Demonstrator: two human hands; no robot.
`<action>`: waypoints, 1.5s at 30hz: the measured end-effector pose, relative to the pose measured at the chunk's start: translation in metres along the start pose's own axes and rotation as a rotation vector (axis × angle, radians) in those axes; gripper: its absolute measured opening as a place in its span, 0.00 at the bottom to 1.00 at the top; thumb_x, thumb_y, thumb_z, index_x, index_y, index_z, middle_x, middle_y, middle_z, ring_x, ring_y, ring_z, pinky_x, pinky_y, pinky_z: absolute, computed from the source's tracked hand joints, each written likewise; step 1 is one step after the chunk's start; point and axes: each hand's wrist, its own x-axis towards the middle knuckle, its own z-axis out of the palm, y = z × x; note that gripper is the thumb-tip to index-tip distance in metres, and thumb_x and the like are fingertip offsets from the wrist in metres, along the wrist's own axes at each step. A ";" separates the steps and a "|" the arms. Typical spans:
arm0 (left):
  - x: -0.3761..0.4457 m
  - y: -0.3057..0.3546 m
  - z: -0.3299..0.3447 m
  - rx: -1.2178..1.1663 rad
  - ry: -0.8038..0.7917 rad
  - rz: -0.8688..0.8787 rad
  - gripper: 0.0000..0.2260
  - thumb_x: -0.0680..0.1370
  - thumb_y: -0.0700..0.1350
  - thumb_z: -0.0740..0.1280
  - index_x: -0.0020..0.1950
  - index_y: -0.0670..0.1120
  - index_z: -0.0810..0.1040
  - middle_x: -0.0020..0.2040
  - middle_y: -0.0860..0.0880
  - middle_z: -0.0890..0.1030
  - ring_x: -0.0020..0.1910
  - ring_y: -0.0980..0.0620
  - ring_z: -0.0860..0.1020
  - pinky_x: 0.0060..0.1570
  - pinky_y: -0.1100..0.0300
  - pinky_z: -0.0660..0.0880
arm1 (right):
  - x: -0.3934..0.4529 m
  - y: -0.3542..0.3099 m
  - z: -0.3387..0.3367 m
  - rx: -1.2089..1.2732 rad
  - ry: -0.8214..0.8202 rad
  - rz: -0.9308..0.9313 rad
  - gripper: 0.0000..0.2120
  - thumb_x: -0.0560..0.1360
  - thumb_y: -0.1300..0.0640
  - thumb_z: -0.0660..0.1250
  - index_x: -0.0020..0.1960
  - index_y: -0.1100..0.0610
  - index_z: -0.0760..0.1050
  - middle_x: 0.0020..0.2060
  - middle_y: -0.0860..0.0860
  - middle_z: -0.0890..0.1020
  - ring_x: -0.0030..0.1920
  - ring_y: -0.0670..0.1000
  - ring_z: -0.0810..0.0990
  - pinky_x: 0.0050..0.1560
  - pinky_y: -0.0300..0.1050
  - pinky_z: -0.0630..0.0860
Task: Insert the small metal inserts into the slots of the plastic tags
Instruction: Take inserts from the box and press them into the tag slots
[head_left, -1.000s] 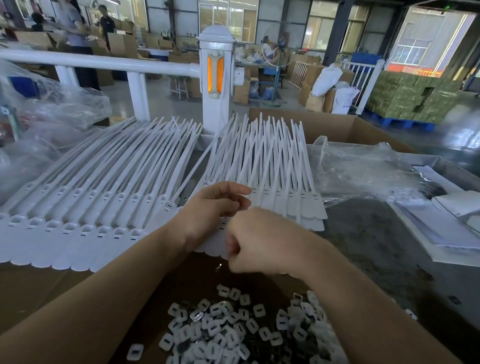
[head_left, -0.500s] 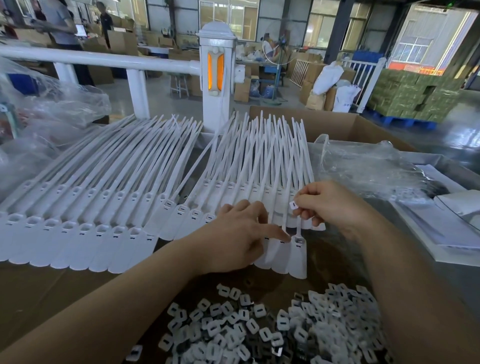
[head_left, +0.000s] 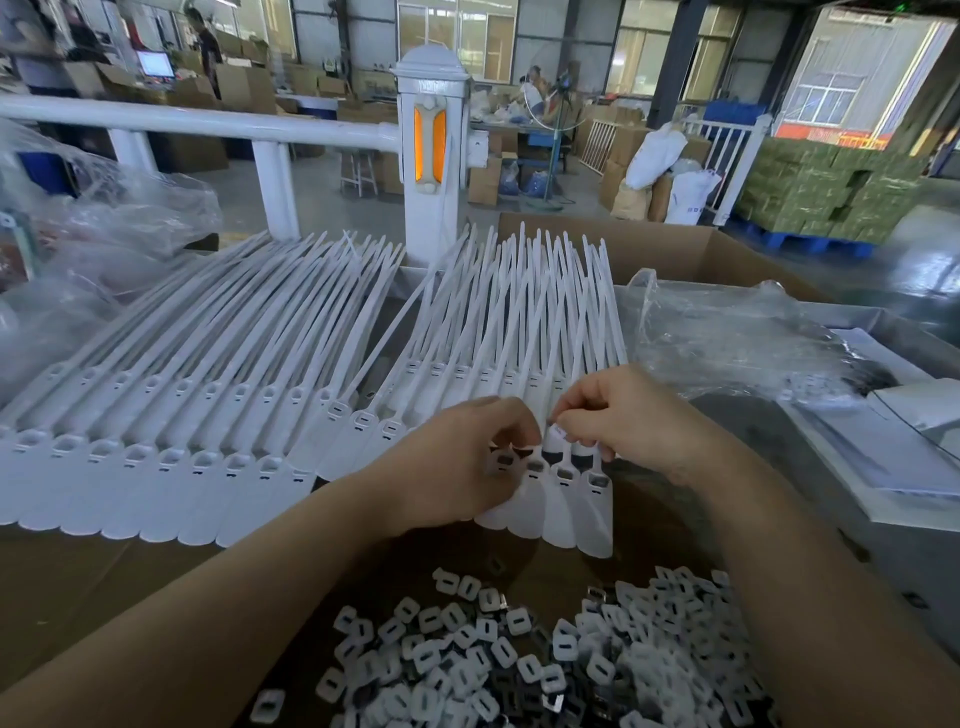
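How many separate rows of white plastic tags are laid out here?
2: left row, lying untouched; right row, beside it, partly hidden by the left hand and right hand.

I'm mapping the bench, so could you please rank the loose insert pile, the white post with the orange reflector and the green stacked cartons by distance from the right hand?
From the right hand:
1. Loose insert pile, just below it, nearest.
2. White post with the orange reflector, behind the tags, up left.
3. Green stacked cartons, far right background.

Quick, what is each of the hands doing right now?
Left hand: fingers curled onto the white plastic tags, holding them.
Right hand: pinching a small white insert above a tag.
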 end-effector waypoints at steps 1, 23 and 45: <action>0.000 0.000 -0.002 -0.062 0.025 -0.044 0.14 0.73 0.43 0.72 0.54 0.55 0.74 0.52 0.58 0.76 0.53 0.61 0.74 0.53 0.59 0.73 | 0.000 -0.002 0.004 -0.030 -0.010 -0.027 0.07 0.76 0.60 0.69 0.43 0.50 0.82 0.35 0.48 0.84 0.29 0.42 0.77 0.31 0.35 0.75; -0.003 -0.024 -0.022 0.078 0.079 0.055 0.08 0.67 0.48 0.80 0.43 0.52 0.84 0.40 0.58 0.80 0.40 0.61 0.78 0.39 0.71 0.72 | 0.002 -0.016 0.046 -0.301 0.005 -0.251 0.05 0.77 0.59 0.69 0.50 0.53 0.83 0.34 0.37 0.76 0.38 0.37 0.77 0.39 0.28 0.71; 0.000 -0.034 -0.018 0.028 0.171 0.048 0.12 0.69 0.43 0.79 0.40 0.56 0.78 0.38 0.59 0.81 0.40 0.61 0.80 0.39 0.71 0.75 | 0.001 -0.019 0.032 -0.142 -0.064 -0.129 0.04 0.77 0.56 0.70 0.44 0.51 0.81 0.35 0.45 0.82 0.28 0.34 0.77 0.26 0.27 0.68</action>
